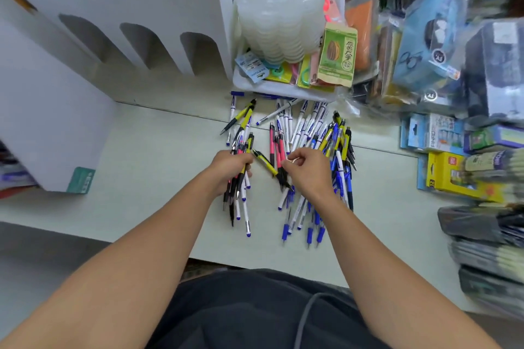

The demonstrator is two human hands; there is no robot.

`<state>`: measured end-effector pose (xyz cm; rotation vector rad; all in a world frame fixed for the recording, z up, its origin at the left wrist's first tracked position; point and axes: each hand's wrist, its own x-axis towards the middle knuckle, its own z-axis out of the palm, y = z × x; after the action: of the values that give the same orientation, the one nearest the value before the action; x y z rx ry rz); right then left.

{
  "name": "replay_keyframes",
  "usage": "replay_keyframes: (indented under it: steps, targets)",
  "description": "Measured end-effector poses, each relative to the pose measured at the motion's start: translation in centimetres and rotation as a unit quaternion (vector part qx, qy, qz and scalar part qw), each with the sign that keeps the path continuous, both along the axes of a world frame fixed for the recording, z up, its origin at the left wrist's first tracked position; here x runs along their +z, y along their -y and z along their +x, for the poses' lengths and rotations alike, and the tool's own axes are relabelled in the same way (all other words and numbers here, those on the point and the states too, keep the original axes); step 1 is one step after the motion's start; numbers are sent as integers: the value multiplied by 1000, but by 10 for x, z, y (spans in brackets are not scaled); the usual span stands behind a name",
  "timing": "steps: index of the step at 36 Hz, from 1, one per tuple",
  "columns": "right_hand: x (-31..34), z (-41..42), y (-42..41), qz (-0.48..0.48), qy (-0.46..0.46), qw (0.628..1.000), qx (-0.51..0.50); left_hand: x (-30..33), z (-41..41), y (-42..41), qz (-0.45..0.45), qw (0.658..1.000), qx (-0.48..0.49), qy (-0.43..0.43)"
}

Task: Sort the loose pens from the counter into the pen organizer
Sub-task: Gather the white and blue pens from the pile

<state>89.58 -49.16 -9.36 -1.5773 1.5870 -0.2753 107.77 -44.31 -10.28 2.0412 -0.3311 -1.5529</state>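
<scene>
- Head view, looking down: a pale counter (158,167) runs across the picture, with the person's two bare forearms reaching over its near edge toward the middle.
- The left hand (231,168) is curled round a bundle of pens (241,187), mixed yellow, black and white-and-blue, their tips pointing back toward the near edge.
- The right hand (307,168) is curled, its fingertips pinching at the near end of a yellow pen (265,161) that lies slanted between the two hands; whether it has lifted off the counter cannot be told.
- Loose pens (309,133) fan out across the middle of the counter toward its far edge: pink ones just beyond the hands, white ones behind, blue and yellow ones under and to the right of the right wrist.
- A white organizer (122,22) with three arched openings stands at the far left of the counter, well apart from the pile; no pens show in its openings.
- A white tray (283,89) of clear lids and packets sits at the far edge, just behind the pens. Packaged stationery (433,37) crowds the right end.
- Judgement: the step is gathering. It would go best if the right hand passes one colour at a time into the left bundle, tips all aligned, and carries the bundle over before it grows too thick to hold.
</scene>
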Motion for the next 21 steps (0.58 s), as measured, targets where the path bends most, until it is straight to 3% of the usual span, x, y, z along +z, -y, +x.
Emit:
replay_keyframes:
  steps: [3,6,8,14,21]
  targets:
    - [7,17,1,-66,-52,990,110,9,15,-11,-5,1000,-1,9]
    - [13,44,19,-148,-116,951,244,18,32,-21,-15,999,2,35]
    - [12,63,39,-151,-158,931,292,24,43,-25,-22,998,5,51]
    - [-9,99,70,-102,-234,916,310,28,71,-35,-39,998,22,38]
    - [-34,119,75,-89,-262,931,238,20,82,-40,-48,999,22,13]
